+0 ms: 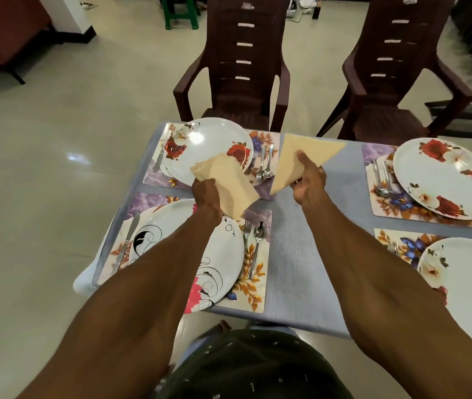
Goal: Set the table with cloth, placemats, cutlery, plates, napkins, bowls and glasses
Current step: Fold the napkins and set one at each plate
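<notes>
Two folded tan napkins are up off the grey cloth (292,254): your left hand (204,194) grips one (226,185) over the far-left plate (209,145), your right hand (309,182) pinches the triangular one (301,156) just right of that plate.

Left hand (205,191) grips folded napkin (226,182) over plate (209,145); right hand (309,182) grips triangular napkin (306,152) above cloth (295,254).

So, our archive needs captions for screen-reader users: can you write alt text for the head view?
A person's left hand and right hand each hold a folded beige napkin above a table covered in grey cloth. Four floral placemats carry white flowered plates and cutlery; two brown chairs stand beyond.
</notes>
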